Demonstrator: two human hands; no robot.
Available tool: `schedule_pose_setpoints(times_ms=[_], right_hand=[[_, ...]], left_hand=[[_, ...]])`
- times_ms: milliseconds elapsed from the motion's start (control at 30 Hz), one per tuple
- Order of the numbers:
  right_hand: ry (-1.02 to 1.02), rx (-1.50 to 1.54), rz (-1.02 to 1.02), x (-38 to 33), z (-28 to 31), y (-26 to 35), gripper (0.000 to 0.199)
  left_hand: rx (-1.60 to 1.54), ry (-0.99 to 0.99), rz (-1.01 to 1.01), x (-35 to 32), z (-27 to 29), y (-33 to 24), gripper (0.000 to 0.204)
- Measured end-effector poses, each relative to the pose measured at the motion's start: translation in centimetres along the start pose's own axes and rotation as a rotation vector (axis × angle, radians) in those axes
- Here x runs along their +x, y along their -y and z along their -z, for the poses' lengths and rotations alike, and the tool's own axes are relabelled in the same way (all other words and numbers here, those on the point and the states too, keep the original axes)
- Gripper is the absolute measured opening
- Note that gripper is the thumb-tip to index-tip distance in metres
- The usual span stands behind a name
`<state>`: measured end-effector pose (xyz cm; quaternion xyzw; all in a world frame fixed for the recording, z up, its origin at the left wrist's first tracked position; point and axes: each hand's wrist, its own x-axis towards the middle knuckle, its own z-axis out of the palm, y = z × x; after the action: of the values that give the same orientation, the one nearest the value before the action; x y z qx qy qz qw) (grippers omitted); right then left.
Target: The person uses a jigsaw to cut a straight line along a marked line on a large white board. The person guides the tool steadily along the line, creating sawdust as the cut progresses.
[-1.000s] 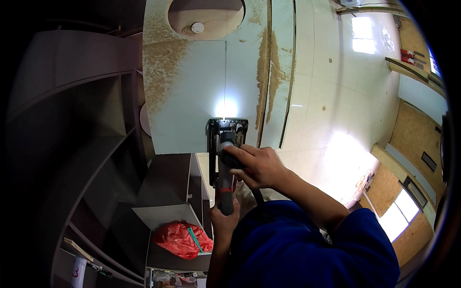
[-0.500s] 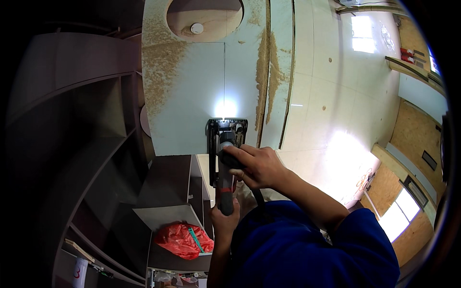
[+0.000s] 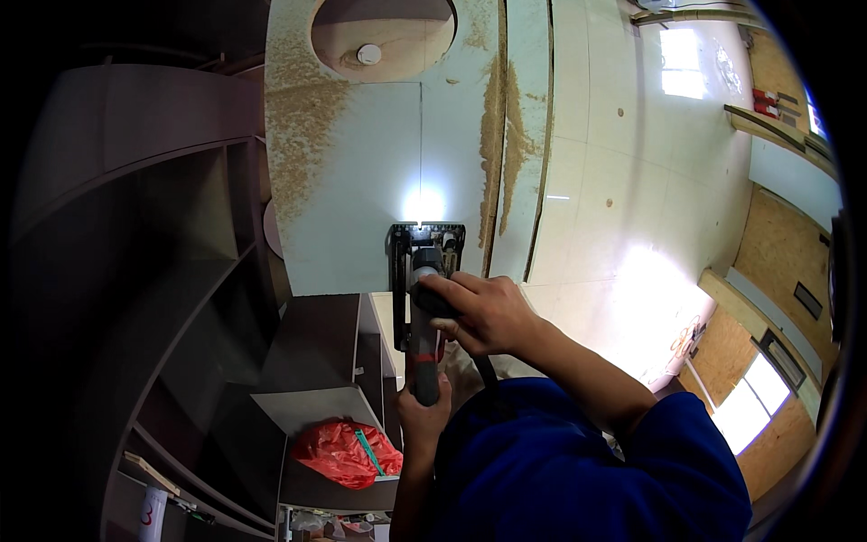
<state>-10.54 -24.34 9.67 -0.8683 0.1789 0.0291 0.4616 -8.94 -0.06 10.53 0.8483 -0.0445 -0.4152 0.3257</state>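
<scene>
A pale board (image 3: 361, 181) reaches away in front of me, with a thin straight dark line running along it. On its near edge rests a handheld power saw (image 3: 424, 339), with a black base plate, a grey and red body and a bright light thrown ahead onto the line. Its blade is hidden. My right hand (image 3: 492, 312) is closed over the black front grip. Behind it, my left hand (image 3: 423, 408) wraps the rear end of the body. The front of the base plate lies across the marked line.
Sawdust (image 3: 302, 135) covers parts of the board, which has a round cutout with a white disc (image 3: 368, 54) visible in it. Dark cabinet frames (image 3: 181, 190) stand at left. A red plastic bag (image 3: 339, 453) lies below. Pale floor (image 3: 623, 181) stretches right, towards wooden panels (image 3: 786, 248).
The board sits very slightly nearer in the picture. Both hands keep their hold on the saw in almost the same place.
</scene>
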Motion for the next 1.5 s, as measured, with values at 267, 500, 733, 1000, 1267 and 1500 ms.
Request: schedule_pose_setpoints(times_ms=[267,500,733,1000,1267,1500], right_hand=[[0.004,0.002,-0.006,0.12,0.04,-0.12,0.059],[-0.003,0.011,-0.005,0.18,0.01,-0.3,0.059],[-0.014,0.008,0.002,0.28,0.04,-0.45,0.059],[-0.013,0.013,0.001,0.43,0.15,-0.45,0.059],[-0.017,0.01,0.004,0.41,0.08,-0.58,0.059],[-0.006,0.0,0.001,0.49,0.23,-0.5,0.058]], left_hand=[[-0.025,-0.004,0.002,0.14,-0.1,-0.14,0.028],[-0.029,0.002,0.009,0.23,-0.06,-0.38,0.028],[-0.037,0.014,0.018,0.3,-0.06,-0.44,0.027],[-0.032,0.012,-0.001,0.42,-0.1,-0.47,0.027],[-0.03,0.024,-0.014,0.48,-0.07,-0.39,0.024],[-0.024,0.023,-0.026,0.56,-0.05,-0.47,0.025]])
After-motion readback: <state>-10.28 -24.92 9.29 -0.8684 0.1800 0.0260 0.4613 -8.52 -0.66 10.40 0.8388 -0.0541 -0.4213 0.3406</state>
